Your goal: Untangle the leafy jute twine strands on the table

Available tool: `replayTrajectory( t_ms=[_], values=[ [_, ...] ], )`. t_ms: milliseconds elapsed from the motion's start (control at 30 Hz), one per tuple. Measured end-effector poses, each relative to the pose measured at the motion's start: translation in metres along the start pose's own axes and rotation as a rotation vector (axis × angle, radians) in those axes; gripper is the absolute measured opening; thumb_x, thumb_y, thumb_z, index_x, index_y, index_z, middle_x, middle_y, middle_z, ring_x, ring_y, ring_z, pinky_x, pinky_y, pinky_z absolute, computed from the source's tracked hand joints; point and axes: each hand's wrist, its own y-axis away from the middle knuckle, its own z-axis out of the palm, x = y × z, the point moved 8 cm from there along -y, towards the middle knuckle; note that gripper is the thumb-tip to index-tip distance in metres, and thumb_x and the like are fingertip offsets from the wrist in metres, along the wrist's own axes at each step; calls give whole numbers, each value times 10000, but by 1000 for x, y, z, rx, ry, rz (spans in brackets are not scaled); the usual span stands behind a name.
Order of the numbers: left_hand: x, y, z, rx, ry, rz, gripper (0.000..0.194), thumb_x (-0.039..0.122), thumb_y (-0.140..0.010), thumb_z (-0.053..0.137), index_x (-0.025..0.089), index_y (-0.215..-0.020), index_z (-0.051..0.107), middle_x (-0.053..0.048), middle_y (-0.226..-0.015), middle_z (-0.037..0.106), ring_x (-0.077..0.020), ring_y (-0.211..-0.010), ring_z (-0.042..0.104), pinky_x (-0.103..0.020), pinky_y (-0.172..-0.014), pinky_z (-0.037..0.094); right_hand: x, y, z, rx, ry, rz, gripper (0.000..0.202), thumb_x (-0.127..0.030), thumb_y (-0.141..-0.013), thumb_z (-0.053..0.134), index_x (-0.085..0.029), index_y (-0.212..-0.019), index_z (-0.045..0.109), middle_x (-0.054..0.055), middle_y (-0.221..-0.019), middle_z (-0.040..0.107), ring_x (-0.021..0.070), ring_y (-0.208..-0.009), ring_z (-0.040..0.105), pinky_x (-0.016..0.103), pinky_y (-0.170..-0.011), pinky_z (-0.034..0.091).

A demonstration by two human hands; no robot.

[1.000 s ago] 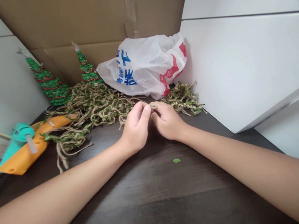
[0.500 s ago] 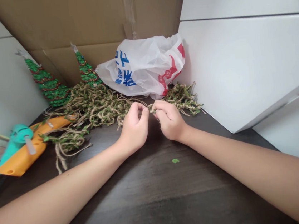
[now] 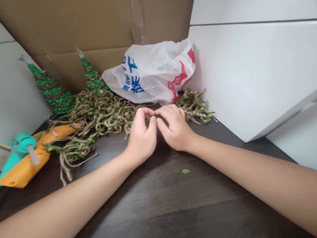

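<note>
My left hand (image 3: 142, 136) and my right hand (image 3: 176, 128) meet above the dark table, thumbs and index fingers pinched tip to tip. A leafy twine is between their fingers, now mostly hidden by the fingertips. To the left behind them lies a tangled heap of leafy twine (image 3: 103, 112), beige cord with small green leaves. A smaller bunch of leafy twine (image 3: 195, 107) lies just past my right hand. One loose green leaf (image 3: 185, 171) rests on the table (image 3: 169, 213) nearer to me.
A white plastic bag (image 3: 155, 71) with blue and red print lies behind the hands, before a cardboard panel (image 3: 84, 20). Two tinsel Christmas trees (image 3: 53, 90) stand at the back left. An orange tool (image 3: 27, 172) and a teal glue gun (image 3: 21, 144) lie at left. A white box (image 3: 262, 72) stands right.
My right hand has moved its fingers left to meet the left hand's fingertips, opening its curl somewhat. The twine that showed between the hands is now covered. My left hand has hardly moved.
</note>
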Motion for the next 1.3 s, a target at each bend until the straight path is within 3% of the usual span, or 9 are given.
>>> replayTrajectory(
  t_ms=[100, 267, 467, 700, 867, 1000, 1300],
  values=[
    [1, 0, 0, 2, -2, 0, 48, 193, -937, 517, 194, -984, 505, -28, -992, 592, -155, -957, 567, -316, -892, 436, 2, 0, -5, 42, -61, 34, 151, -236, -948, 447, -220, -864, 572, 37, -890, 657, 217, -906, 576, 417, -881, 371],
    [4, 1, 4, -61, -36, -28, 84, 256, -960, 515, 191, -985, 563, -17, -901, 610, -151, -843, 556, -296, -793, 429, 7, -1, -17, 196, -175, 34, 179, -274, -988, 376, -224, -888, 516, 45, -896, 625, 200, -885, 584, 360, -799, 412],
    [8, 3, 12, -178, 67, -53, 198, 285, -945, 516, 179, -786, 567, 17, -661, 518, -136, -660, 487, -278, -649, 395, 15, -3, -12, 177, -177, 77, 168, -285, -985, 444, -220, -957, 596, 56, -979, 672, 209, -957, 618, 376, -879, 442],
    [13, 4, 14, -234, 146, -23, 282, 281, -940, 508, 174, -684, 556, 21, -592, 489, -120, -589, 452, -273, -594, 376, 15, -4, -12, 161, -175, 72, 165, -299, -972, 505, -230, -1014, 649, 59, -1045, 705, 214, -979, 645, 395, -923, 459],
    [14, 4, 7, -134, 260, -18, 144, 286, -933, 528, 176, -912, 619, 29, -612, 496, -118, -570, 464, -268, -562, 399, 16, -4, -10, 137, -182, 80, 173, -314, -984, 498, -222, -996, 644, 59, -1022, 701, 214, -985, 642, 392, -920, 452],
    [9, 4, 5, -86, 305, -35, 238, 344, -940, 541, 192, -1111, 604, 27, -651, 522, -123, -575, 488, -263, -548, 421, 9, -4, -1, 23, -161, 27, 215, -279, -1006, 442, -221, -890, 613, 44, -957, 663, 199, -946, 618, 367, -859, 439],
    [5, 2, -5, 34, 232, -54, 343, 465, -1005, 472, 202, -805, 563, 37, -545, 443, -111, -511, 441, -258, -503, 367, -6, 0, 10, -122, -99, -99, 235, -207, -978, 409, -214, -778, 533, 26, -859, 539, 176, -838, 542, 348, -790, 401]
  ],
)
